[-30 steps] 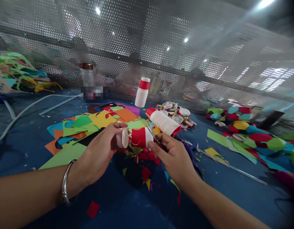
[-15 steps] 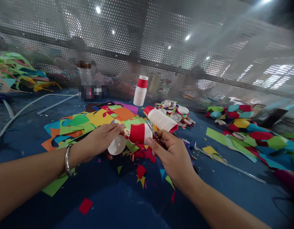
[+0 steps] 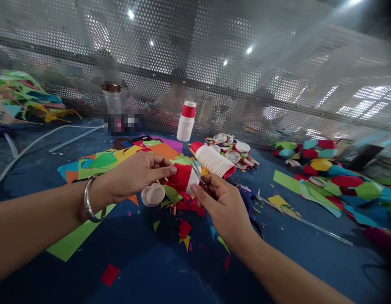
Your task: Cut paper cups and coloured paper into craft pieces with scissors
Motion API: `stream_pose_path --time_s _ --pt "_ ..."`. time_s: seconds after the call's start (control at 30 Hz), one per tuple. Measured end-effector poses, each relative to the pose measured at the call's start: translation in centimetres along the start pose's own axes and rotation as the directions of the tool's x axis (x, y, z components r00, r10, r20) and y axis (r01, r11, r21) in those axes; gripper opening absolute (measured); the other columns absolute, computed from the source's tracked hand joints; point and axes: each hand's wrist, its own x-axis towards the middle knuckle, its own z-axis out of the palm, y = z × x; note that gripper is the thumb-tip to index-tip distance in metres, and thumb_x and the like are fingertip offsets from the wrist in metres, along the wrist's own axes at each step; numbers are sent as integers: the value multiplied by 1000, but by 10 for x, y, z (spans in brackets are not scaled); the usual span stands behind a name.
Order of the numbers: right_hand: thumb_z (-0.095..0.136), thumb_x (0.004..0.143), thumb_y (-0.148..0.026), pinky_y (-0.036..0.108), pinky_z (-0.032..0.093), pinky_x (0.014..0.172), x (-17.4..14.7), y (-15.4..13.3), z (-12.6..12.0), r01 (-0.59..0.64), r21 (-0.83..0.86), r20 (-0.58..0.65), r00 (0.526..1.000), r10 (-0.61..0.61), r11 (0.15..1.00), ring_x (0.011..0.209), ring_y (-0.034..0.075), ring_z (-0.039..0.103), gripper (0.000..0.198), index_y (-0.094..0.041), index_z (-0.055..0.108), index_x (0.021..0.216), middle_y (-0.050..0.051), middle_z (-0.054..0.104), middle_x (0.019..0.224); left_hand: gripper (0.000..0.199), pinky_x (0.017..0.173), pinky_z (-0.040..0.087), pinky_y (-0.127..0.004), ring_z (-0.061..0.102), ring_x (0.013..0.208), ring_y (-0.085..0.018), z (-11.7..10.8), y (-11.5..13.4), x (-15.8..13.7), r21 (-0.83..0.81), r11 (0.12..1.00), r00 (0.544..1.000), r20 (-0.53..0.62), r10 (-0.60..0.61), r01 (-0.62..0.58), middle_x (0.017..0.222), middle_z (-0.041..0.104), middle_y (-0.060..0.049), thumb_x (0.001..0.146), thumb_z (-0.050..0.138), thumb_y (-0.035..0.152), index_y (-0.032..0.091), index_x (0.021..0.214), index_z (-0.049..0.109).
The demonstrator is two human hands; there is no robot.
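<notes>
A cut paper cup wall (image 3: pixel 180 177), red with a white band, is held up between my hands. Thumb and fingers of my left hand (image 3: pixel 144 171) pinch its left edge; a silver bangle circles that wrist. My right hand (image 3: pixel 219 202) grips a pair of scissors (image 3: pixel 199 172), its blades pointing up and away along the cup wall's right end. The right thumb presses near the white band. Just below my left hand is a round white cup bottom (image 3: pixel 153 195), apart from its fingers. Scraps of coloured paper lie under and around both hands.
A stack of paper cups (image 3: pixel 214 159) lies behind my right hand, and another stack (image 3: pixel 186 120) stands farther back. Cut cup rims and bottoms (image 3: pixel 232 156) form a pile. Coloured paper pieces (image 3: pixel 345 181) cover the right side. A perforated metal screen (image 3: pixel 208 55) stands behind.
My left hand has come away from the cup bottom and moved right and up, now pinching the cup wall's left edge. The cup wall has tilted slightly; the scissors remain beside it.
</notes>
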Motion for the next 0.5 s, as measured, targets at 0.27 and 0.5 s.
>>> stream_pose_path --time_s 0.27,0.5 --pt "63 95 -35 30 43 63 -1 3 -2 -17 -20 -30 999 16 1000 65 15 53 14 -21 63 92 -2 59 73 15 64 48 -28 63 74 -18 -7 7 98 5 995 960 -262 101 -103 84 70 -5 96 58 28 21 88 67" --pt "67 90 -29 28 39 61 -3 -3 -1 -14 -17 23 1000 15 1000 66 14 45 12 -22 59 85 -4 52 74 35 92 58 -47 66 110 -26 5 -10 187 223 974 971 -224 80 -29 132 63 -11 99 64 36 18 129 61"
